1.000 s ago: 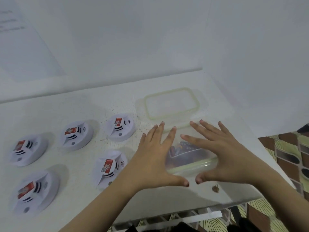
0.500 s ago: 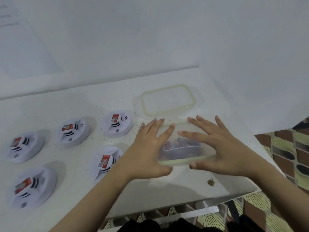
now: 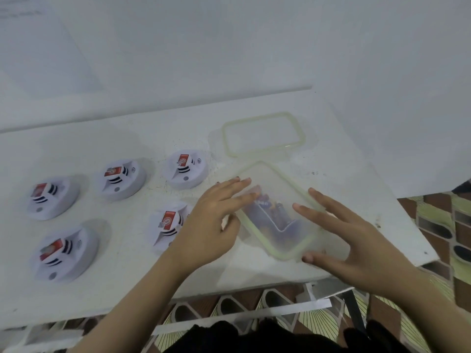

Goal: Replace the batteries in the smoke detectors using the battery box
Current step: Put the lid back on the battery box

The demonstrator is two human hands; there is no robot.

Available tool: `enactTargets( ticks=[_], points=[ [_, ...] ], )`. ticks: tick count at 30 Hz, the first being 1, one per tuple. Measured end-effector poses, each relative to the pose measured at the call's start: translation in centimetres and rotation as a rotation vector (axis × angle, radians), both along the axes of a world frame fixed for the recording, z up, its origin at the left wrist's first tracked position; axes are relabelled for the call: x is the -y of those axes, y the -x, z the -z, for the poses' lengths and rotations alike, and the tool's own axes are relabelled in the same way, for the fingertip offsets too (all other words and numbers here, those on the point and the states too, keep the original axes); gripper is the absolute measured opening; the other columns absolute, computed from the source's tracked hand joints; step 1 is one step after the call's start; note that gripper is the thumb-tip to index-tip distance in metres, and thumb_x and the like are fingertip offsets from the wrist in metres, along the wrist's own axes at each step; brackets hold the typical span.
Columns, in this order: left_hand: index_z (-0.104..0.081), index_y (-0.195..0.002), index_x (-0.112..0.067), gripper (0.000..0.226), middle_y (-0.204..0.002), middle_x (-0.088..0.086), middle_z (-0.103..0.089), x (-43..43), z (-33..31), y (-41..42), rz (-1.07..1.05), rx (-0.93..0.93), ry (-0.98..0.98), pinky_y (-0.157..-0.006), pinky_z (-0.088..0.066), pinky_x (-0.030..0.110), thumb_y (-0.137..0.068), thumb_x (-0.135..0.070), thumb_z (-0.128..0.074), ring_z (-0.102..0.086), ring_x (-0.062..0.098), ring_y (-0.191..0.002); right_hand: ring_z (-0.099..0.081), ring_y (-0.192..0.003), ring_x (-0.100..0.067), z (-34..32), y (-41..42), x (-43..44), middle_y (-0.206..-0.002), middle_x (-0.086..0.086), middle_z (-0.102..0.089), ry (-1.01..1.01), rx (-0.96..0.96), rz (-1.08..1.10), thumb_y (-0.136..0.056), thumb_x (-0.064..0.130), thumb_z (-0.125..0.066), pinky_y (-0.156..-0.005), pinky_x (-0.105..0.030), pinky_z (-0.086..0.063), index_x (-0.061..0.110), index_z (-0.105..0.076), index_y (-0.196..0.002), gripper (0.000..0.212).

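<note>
left hand (image 3: pixel 206 225), right hand (image 3: pixel 356 238) flank battery box (image 3: pixel 275 184); labels blurred.

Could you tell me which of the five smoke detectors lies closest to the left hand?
The right-hand smoke detector of the nearer pair: the left hand overlaps its edge in this view, while the other four sit clear of it.

The white smoke detectors (image 3: pixel 184 169) carry red patches and black stripes, the clear battery box (image 3: pixel 295 250) and its lid (image 3: pixel 300 131) have pale green rims, the batteries (image 3: pixel 265 215) inside look blue and purple, the counter (image 3: pixel 122 250) is white with dark specks, and the floor (image 3: pixel 433 210) shows brown and yellow-green patterned tiles.
</note>
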State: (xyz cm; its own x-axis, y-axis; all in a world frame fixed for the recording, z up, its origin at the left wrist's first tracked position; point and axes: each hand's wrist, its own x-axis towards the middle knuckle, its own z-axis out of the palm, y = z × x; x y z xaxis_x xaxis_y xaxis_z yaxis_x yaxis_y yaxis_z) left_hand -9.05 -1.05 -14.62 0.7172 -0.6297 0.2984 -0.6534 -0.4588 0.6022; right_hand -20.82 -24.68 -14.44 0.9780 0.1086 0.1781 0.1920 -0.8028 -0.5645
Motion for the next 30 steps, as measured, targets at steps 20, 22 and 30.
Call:
enactTargets(
  ticks=[20,22,30],
  points=[
    [-0.048,-0.137,-0.001,0.079,-0.148,0.016,-0.042,0.4,2.2,4.1,0.082,0.232,-0.046,-0.116,-0.020,0.024,-0.074,-0.047,-0.058,-0.029,0.021,-0.140,-0.065,-0.063,-0.024,3.0,3.6,-6.9,-0.135,-0.025,-0.050,0.153,0.306,0.323,-0.083,0.010,-0.061,-0.053,-0.023,-0.046,0.014,-0.059,-0.126,0.043],
    [-0.048,-0.139,-0.003,0.080,-0.149,0.013,-0.040,0.3,2.0,4.0,0.098,0.173,-0.037,-0.116,-0.016,0.017,-0.073,-0.046,-0.059,-0.028,0.020,-0.140,-0.065,-0.067,-0.025,2.9,3.6,-6.6,-0.136,-0.021,-0.051,0.172,0.270,0.307,-0.084,0.018,-0.058,-0.055,-0.029,-0.052,0.016,-0.059,-0.127,0.043],
    [-0.026,-0.138,-0.043,0.091,-0.158,-0.004,-0.019,-2.0,-1.9,0.7,0.274,-0.167,-0.232,-0.120,0.000,0.048,-0.073,0.015,-0.051,-0.006,0.013,-0.148,-0.031,-0.133,-0.015,0.1,3.0,-3.0,-0.148,-0.001,-0.036,0.097,0.184,0.213,-0.081,0.050,-0.047,-0.110,-0.037,-0.024,0.037,-0.047,-0.135,0.056]
  ],
)
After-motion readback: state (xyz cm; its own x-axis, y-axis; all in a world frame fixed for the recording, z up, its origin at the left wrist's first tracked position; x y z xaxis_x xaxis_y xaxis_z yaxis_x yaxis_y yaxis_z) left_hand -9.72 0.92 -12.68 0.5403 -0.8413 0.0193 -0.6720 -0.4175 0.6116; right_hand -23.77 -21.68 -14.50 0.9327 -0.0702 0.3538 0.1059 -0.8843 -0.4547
